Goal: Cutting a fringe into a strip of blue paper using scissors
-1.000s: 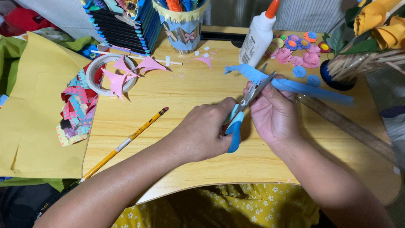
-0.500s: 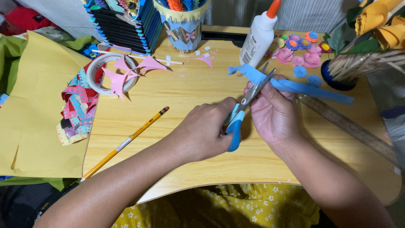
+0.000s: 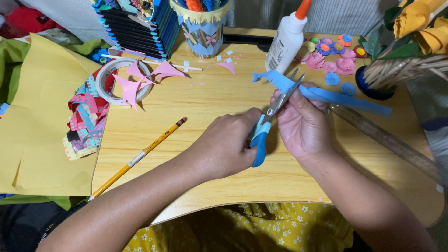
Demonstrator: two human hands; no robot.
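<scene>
Nearest the front edge of the wooden table (image 3: 196,186), the left hand (image 3: 224,147) is closed around the blue handles of the scissors (image 3: 268,119), whose blades point up and away toward the far edge and stand slightly parted over the paper. Just beside it, the right hand (image 3: 303,123) is pinched shut on a blue paper strip (image 3: 326,95), thumb on top, holding it where the blades meet it; the strip runs from a fringed end near the table's middle out toward the right edge. The work in hand looks like snipping a fringe along that strip, and to do it well the cuts should stop short of the strip's far side, each one evenly spaced from the last, with the holding fingers kept clear of the blade tips and the paper fed along rather than the scissors chased after it. Keeping the strip taut would likely stop the thin paper from folding between the blades. To the left lies a yellow pencil (image 3: 140,156), slanting toward the front left corner, well apart from both hands. Farther off, near the far edge, stand a white glue bottle (image 3: 285,44) and a decorated cup (image 3: 201,32), with pink paper scraps (image 3: 140,79) resting on a tape roll (image 3: 105,77) at the far left.
</scene>
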